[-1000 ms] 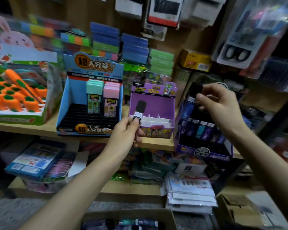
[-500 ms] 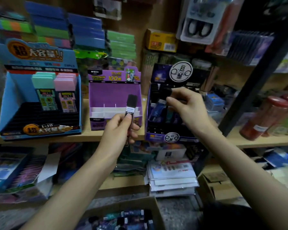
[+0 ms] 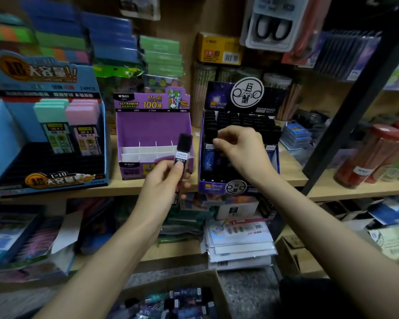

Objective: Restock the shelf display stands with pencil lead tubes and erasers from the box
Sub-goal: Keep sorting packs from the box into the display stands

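Right hand (image 3: 242, 150) pinching tube (image 3: 210, 134) into dark stand (image 3: 212, 186), centre right, appearing part-filled. Left hand (image 3: 164, 180) gripping spare tube (image 3: 183, 148). Purple stand (image 3: 152, 127) sitting empty; box (image 3: 194, 279), bottom, holding stock.

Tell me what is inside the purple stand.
White dividers form slots in the purple stand; no tubes show in them. The left hand and its lead tube cover the right front corner.
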Motion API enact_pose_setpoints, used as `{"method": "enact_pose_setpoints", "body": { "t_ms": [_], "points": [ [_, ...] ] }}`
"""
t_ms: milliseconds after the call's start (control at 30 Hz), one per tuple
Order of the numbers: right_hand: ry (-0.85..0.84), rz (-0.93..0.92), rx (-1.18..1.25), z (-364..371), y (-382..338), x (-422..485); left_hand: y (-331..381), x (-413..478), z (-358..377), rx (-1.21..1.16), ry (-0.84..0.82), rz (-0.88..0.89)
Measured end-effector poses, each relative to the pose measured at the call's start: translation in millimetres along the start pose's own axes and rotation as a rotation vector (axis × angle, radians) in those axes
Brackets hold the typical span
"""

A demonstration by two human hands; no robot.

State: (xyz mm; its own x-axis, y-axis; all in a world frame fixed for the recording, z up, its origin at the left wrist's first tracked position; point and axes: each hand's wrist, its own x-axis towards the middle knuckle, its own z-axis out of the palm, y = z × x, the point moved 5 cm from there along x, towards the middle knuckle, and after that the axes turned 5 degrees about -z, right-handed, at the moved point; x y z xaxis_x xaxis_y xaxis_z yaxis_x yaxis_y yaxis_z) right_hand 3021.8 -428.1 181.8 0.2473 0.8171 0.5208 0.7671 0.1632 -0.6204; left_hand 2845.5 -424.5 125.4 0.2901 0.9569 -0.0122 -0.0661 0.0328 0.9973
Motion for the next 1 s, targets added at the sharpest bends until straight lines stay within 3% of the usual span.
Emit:
{"method": "enact_pose_setpoints", "body": {
  "t_ms": [233,367,467,533,700,833,1000],
  "points": [
    [-0.070,-0.003,-0.191,-6.2,-9.9,-12.5,1.8,-3.6,8.1,0.051,-0.067,0.118],
    [-0.102,0.051,0.286,-4.1,-29.1,-35.2,3.6,-3.7,17.7,-0.024,-0.102,0.137],
    [-0.132,0.055,0.404,-1.1,-33.4,-46.5,1.9,-4.3,26.2,-0.008,-0.141,0.144],
    [-0.084,0.058,0.394,-12.7,-29.2,-42.9,-1.4,-2.0,26.8,0.056,-0.136,0.138],
    [0.173,0.066,0.282,-58.8,-1.4,-20.8,-6.9,14.1,10.2,0.542,0.091,0.232],
    [0.161,0.020,0.148,-50.4,11.1,-14.9,-18.8,20.0,18.6,0.722,0.022,0.222],
    [0.082,-0.061,0.021,-28.5,8.5,-11.4,-24.9,20.8,25.8,0.717,-0.029,0.213]
  ]
}}
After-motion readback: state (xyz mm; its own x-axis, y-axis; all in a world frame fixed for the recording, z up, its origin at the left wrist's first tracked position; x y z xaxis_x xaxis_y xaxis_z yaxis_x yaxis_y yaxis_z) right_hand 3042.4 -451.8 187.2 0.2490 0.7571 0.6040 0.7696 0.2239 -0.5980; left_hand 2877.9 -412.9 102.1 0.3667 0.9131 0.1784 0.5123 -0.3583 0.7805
